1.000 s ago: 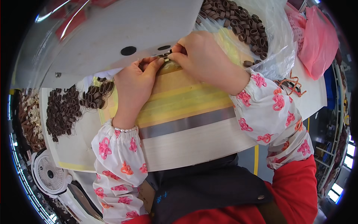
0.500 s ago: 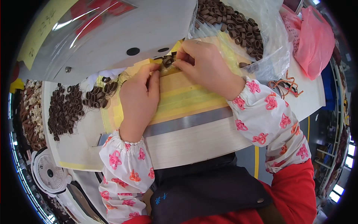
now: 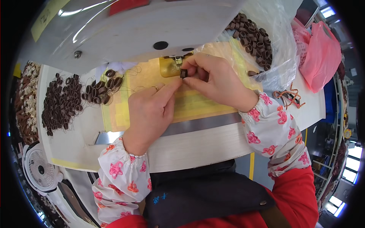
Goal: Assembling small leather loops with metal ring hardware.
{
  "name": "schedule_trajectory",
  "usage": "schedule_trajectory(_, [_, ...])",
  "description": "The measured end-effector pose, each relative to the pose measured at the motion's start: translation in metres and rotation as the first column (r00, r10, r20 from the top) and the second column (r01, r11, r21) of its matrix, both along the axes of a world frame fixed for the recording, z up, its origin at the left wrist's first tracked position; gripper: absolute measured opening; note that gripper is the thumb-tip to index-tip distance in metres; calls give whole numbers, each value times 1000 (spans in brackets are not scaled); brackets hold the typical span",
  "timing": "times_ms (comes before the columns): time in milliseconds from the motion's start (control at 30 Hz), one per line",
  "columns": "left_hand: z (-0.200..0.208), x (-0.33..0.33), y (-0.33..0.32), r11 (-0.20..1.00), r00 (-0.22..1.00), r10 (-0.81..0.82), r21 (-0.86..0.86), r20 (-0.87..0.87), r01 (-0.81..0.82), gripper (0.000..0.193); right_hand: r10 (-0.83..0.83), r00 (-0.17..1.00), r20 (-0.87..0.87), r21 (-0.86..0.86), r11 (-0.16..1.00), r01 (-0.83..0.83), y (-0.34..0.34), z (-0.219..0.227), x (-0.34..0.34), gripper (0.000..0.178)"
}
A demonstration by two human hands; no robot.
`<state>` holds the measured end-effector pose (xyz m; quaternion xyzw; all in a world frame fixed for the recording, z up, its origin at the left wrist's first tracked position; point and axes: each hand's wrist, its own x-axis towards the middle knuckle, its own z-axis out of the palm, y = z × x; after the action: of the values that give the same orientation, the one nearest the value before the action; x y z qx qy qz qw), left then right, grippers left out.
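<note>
Between my fingertips is a small dark-brown loop (image 3: pixel 184 73), just in front of a sewing machine's presser foot (image 3: pixel 178 60). My right hand (image 3: pixel 218 78) pinches it between thumb and bent fingers. From the left, my left hand (image 3: pixel 150 108) meets the same loop with its index fingertip, the other fingers curled under; its exact grip is partly hidden. A glossy yellow plate (image 3: pixel 168 68) lies beside the presser foot. The white sewing machine head (image 3: pixel 125 38) spans the area above my hands.
Many brown loops with loose threads (image 3: pixel 62 100) lie on the table's left. A clear plastic bag (image 3: pixel 283 49) holds more loops at right. A pink bag (image 3: pixel 321 57) and orange-handled scissors (image 3: pixel 291 97) lie beyond. A white fan (image 3: pixel 40 167) stands at lower left.
Both hands have moved slightly right and down, coming closer together. The brown loop is drawn out from near the presser foot, which now shows. My head view has shifted a little.
</note>
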<state>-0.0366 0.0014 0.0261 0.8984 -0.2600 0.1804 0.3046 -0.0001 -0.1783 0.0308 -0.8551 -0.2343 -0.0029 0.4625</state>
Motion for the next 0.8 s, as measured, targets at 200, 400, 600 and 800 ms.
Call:
schedule_trajectory(200, [1,-1,2,1000,999,4,23,-45,-3,22,42,995,91,-37,999,-39,-2,-1,1,26])
schedule_trajectory(400, [4,-1,0,1000,999,-11,20,-44,11,21,-15,999,37,17,1000,14,2,1,-4,18])
schedule_trajectory(600, [5,2,-1,998,996,-60,23,-69,61,17,-40,990,-134,73,996,50,10,5,-1,11])
schedule_trajectory(800, [1,21,0,938,988,-104,-341,-117,58,12,22,995,-96,92,996,-14,9,11,-14,4])
